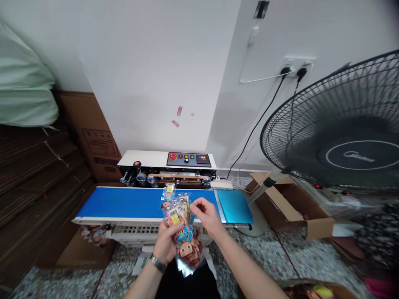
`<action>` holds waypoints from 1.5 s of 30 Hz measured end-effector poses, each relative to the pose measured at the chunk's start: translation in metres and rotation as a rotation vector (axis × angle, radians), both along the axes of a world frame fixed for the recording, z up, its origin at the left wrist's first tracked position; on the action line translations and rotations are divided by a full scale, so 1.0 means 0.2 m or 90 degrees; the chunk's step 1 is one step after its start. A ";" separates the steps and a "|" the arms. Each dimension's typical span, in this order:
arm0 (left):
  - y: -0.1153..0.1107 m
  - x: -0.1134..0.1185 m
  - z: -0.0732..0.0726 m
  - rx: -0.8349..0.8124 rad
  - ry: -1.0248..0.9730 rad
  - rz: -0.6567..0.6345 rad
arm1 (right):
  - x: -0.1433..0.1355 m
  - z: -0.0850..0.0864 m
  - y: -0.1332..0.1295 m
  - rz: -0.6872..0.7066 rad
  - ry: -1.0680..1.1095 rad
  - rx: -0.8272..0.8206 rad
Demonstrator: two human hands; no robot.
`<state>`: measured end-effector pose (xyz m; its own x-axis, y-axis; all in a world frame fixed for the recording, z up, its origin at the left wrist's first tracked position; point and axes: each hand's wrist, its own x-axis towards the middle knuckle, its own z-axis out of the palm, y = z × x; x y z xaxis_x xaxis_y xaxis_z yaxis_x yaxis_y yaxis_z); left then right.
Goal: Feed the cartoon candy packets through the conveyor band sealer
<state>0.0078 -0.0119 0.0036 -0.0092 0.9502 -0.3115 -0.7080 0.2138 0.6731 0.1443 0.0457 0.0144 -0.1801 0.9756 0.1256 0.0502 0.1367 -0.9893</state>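
My left hand [167,241] is closed on a fanned stack of printed plastic packets [187,249], its thumb lying across the front. The packets are clear and glossy, with a brown cartoon character, blue lettering and a yellow label with a barcode. My right hand [205,216] is pinched at the right upper edge of the packets, thumb against fingers. Just beyond the stack, one packet [169,189] lies at the band sealer [165,160], on the far side of its blue conveyor belt [124,202]. The bags' overlap hides how many there are.
A large fan [330,124] stands at the right, in front of an open cardboard box [289,207]. Flattened cartons [37,174] are stacked at the left. Below the belt is a white plastic basket [134,234]. A box with packets [314,290] sits at the bottom right.
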 end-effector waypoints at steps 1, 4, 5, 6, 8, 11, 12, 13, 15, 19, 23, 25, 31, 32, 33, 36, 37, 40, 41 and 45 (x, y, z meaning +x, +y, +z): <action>0.00 0.00 0.00 0.000 0.003 0.006 | 0.00 -0.01 0.00 -0.020 0.037 -0.016; 0.01 0.00 0.01 0.009 0.005 0.019 | -0.01 -0.02 -0.01 -0.073 0.137 -0.057; 0.01 0.00 0.01 0.013 0.003 0.021 | -0.01 -0.02 -0.02 -0.078 0.158 -0.069; 0.01 0.00 0.01 0.015 -0.001 0.023 | -0.01 -0.02 -0.03 -0.073 0.168 -0.080; 0.01 0.00 0.02 0.018 -0.007 0.025 | -0.02 -0.02 -0.05 -0.044 0.160 -0.084; 0.01 0.01 0.02 0.015 -0.015 0.018 | -0.03 -0.03 -0.06 -0.035 0.108 -0.052; 0.01 0.00 0.02 0.011 -0.017 0.015 | -0.01 -0.05 -0.05 -0.057 0.096 -0.039; 0.01 0.00 0.01 0.005 -0.017 0.014 | 0.01 -0.07 -0.02 -0.089 0.087 -0.027; 0.01 -0.01 0.00 -0.016 -0.014 0.020 | 0.10 -0.12 0.05 -0.171 0.059 -0.012; 0.00 -0.05 -0.04 -0.048 -0.008 0.023 | 0.36 -0.24 0.23 -0.342 -0.175 -0.043; 0.00 -0.06 -0.06 -0.045 -0.005 0.013 | 0.50 -0.32 0.37 -0.420 -0.383 -0.090; 0.00 -0.05 -0.06 -0.047 -0.003 0.015 | 0.49 -0.33 0.42 -0.412 -0.395 -0.092; 0.01 -0.04 -0.04 -0.055 -0.006 0.047 | 0.31 -0.26 0.43 -0.335 -0.401 -0.054; 0.01 -0.04 -0.03 -0.055 -0.008 0.048 | 0.27 -0.24 0.40 -0.308 -0.373 -0.026; 0.01 -0.04 -0.03 -0.053 -0.011 0.049 | 0.24 -0.21 0.35 -0.265 -0.324 0.001; 0.02 -0.04 -0.01 -0.037 -0.015 0.052 | 0.13 -0.13 0.18 -0.039 -0.117 0.024; 0.02 -0.03 0.00 -0.029 -0.015 0.052 | 0.10 -0.11 0.12 0.024 -0.075 0.020; 0.02 0.00 0.00 0.002 -0.018 0.045 | 0.03 -0.07 -0.01 0.064 -0.061 0.031; 0.02 0.00 -0.01 0.009 -0.021 0.041 | 0.02 -0.06 -0.03 0.038 -0.076 0.040; 0.01 0.02 -0.02 0.012 -0.027 0.030 | -0.01 -0.05 -0.05 -0.056 -0.101 0.048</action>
<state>0.0117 -0.0094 -0.0008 -0.0413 0.9548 -0.2945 -0.7448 0.1670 0.6460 0.1423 0.0364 0.0049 -0.1173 0.9775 0.1754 0.2194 0.1977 -0.9554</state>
